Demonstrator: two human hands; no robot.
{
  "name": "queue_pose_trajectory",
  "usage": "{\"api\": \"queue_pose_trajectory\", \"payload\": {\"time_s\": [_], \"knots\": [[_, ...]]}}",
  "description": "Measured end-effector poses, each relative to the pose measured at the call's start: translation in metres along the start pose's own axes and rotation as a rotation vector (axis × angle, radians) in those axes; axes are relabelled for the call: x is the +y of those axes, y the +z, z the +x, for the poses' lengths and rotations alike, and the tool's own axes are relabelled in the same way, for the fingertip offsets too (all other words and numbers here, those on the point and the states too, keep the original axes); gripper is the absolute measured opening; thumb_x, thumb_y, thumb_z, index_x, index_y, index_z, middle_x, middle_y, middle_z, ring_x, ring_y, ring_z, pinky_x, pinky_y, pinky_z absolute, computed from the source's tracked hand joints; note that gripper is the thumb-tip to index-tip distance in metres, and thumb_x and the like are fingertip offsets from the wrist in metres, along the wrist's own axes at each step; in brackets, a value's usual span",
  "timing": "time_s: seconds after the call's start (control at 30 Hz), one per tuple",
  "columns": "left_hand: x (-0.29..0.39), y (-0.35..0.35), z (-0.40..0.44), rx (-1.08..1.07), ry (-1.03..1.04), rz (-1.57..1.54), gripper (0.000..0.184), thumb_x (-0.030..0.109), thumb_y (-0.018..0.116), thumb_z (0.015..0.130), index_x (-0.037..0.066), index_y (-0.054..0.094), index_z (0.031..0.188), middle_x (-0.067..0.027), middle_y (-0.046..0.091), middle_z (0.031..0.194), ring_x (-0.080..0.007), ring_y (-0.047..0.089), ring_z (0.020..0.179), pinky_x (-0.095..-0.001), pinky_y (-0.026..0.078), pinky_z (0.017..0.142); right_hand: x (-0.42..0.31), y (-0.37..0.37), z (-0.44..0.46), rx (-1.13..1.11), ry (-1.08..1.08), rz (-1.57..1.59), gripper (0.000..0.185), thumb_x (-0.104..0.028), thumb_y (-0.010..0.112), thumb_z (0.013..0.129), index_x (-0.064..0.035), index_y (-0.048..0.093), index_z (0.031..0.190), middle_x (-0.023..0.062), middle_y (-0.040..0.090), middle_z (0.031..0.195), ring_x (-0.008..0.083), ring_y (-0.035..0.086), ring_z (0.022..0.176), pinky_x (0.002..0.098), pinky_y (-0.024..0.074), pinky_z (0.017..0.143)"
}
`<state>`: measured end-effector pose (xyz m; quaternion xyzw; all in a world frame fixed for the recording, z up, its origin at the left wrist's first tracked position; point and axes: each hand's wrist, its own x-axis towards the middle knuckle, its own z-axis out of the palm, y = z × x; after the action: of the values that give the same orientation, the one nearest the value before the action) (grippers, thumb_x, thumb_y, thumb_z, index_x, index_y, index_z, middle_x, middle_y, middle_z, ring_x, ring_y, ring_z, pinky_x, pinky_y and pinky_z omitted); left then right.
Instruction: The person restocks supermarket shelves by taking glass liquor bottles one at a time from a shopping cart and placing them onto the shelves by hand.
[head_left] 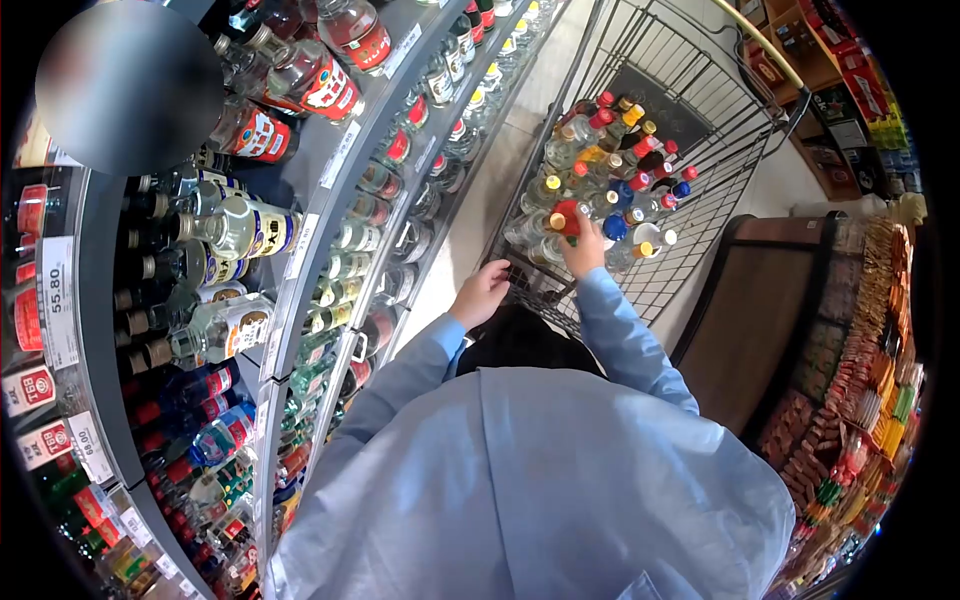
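- A bottle with a red patch near its top [566,213] stands in the near part of the cart, at the fingertips of the right hand [586,250].
- The right hand's fingers are bent down over it and appear to touch it — whether they have closed on it, I cannot tell.
- Around it crowd clear glass bottles [552,185], upright or slightly tilted, with red, yellow, blue and white caps.
- The left hand [482,293], fingers loosely curled and holding nothing, hangs just beside the cart's near end.
- The metal wire shopping cart [766,48] carries all these bottles; a dark flat panel [660,105] lies beyond them.
- Left of the cart, past a strip of pale floor [480,210], grey shelves [372,95] hold rows of bottles — standing, with price labels along the edges.
- To the right are a brown panel with a black frame [755,290] and colourful packets [860,400].
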<state>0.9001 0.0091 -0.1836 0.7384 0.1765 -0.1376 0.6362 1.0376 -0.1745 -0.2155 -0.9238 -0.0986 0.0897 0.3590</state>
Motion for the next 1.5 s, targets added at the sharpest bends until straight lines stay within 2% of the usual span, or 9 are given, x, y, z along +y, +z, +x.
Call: {"api": "queue_pose_trajectory", "payload": {"time_s": [0.2,0.33,0.4,0.57,0.67,0.73,0.9,1.2,1.5], "knots": [[0.025,0.014,0.04,0.044,0.185,0.31,0.043,0.007,0.055,0.077,0.004,0.046,0.119,-0.0172,0.053,0.11,-0.0316,0.053,0.1,-0.0365,0.043,0.086,0.008,0.002,0.021,-0.154,0.081,-0.161,0.066,-0.021,0.068,0.065,-0.0064,0.041,0.124,0.0239,0.053,0.105,0.0375,0.054,0.096,0.0409,0.0441,0.082],[0.044,0.03,0.079,0.048,0.426,0.486,0.05,0.006,0.058,0.074,0.004,0.042,0.121,-0.0167,0.049,0.115,-0.0332,0.047,0.106,-0.0376,0.038,0.091,0.01,-0.007,0.009,-0.391,0.17,-0.254,0.05,-0.023,0.065,0.067,-0.0154,0.05,0.113,0.0186,0.061,0.092,0.036,0.059,0.088,0.0422,0.0468,0.076],[0.042,0.039,0.096,0.05,0.486,0.583,0.051,0.006,0.059,0.073,0.003,0.042,0.122,-0.0167,0.049,0.114,-0.0332,0.047,0.107,-0.0385,0.037,0.092,0.016,0.002,0.003,-0.317,0.209,-0.217,0.036,-0.023,0.064,0.068,-0.017,0.053,0.102,0.017,0.062,0.087,0.0374,0.059,0.084,0.0448,0.047,0.072],[0.036,0.054,0.118,-0.065,0.307,0.669,0.056,0.005,0.06,0.07,0.009,0.041,0.123,-0.0168,0.049,0.113,-0.034,0.047,0.106,-0.0398,0.039,0.09,0.015,0.001,0.004,-0.323,0.186,-0.218,0.034,-0.027,0.063,0.069,-0.0195,0.051,0.1,0.0165,0.063,0.083,0.0365,0.06,0.08,0.0465,0.0475,0.069],[0.028,0.059,0.131,-0.106,0.273,0.733,0.057,0.003,0.058,0.07,0.012,0.041,0.123,-0.0156,0.049,0.115,-0.0343,0.048,0.105,-0.0397,0.041,0.088,0.02,0.001,0.004,-0.353,0.139,-0.29,0.039,-0.029,0.064,0.071,-0.0195,0.046,0.104,0.0125,0.063,0.081,0.0334,0.062,0.077,0.0459,0.0491,0.065],[0.021,0.058,0.141,-0.111,0.366,0.788,0.053,0.0,0.055,0.072,0.014,0.042,0.122,-0.0133,0.052,0.113,-0.0331,0.053,0.1,-0.0401,0.045,0.083,0.024,-0.001,0.002,-0.356,0.104,-0.287,0.04,-0.029,0.064,0.07,-0.0173,0.045,0.103,0.0138,0.063,0.08,0.0338,0.062,0.076,0.0454,0.0492,0.065],[0.028,0.049,0.147,-0.198,0.349,0.84,0.033,0.01,0.059,0.077,0.01,0.045,0.106,-0.0123,0.059,0.099,-0.0346,0.057,0.087,-0.0426,0.046,0.07,0.039,-0.005,-0.012,-0.323,0.107,-0.259,0.041,-0.03,0.065,0.069,-0.0153,0.045,0.1,0.0158,0.063,0.076,0.0352,0.061,0.074,0.0452,0.0491,0.064],[0.04,0.06,0.14,-0.042,0.254,0.913,0.034,0.028,0.063,0.077,0.009,0.043,0.097,-0.0152,0.06,0.083,-0.0345,0.059,0.073,-0.0423,0.047,0.062,0.059,-0.024,-0.023,-0.254,0.174,-0.25,0.039,-0.031,0.065,0.068,-0.0159,0.046,0.099,0.0161,0.063,0.076,0.0361,0.061,0.073,0.0462,0.0482,0.063],[0.038,0.056,0.139,-0.037,0.384,1.101,0.035,0.038,0.062,0.077,0.012,0.046,0.094,-0.0106,0.057,0.081,-0.0298,0.061,0.067,-0.0408,0.049,0.054,0.059,-0.022,-0.041,-0.262,0.128,-0.31,0.039,-0.038,0.064,0.071,-0.0151,0.046,0.097,0.0147,0.063,0.072,0.0359,0.061,0.066,0.0458,0.0482,0.058]]}}
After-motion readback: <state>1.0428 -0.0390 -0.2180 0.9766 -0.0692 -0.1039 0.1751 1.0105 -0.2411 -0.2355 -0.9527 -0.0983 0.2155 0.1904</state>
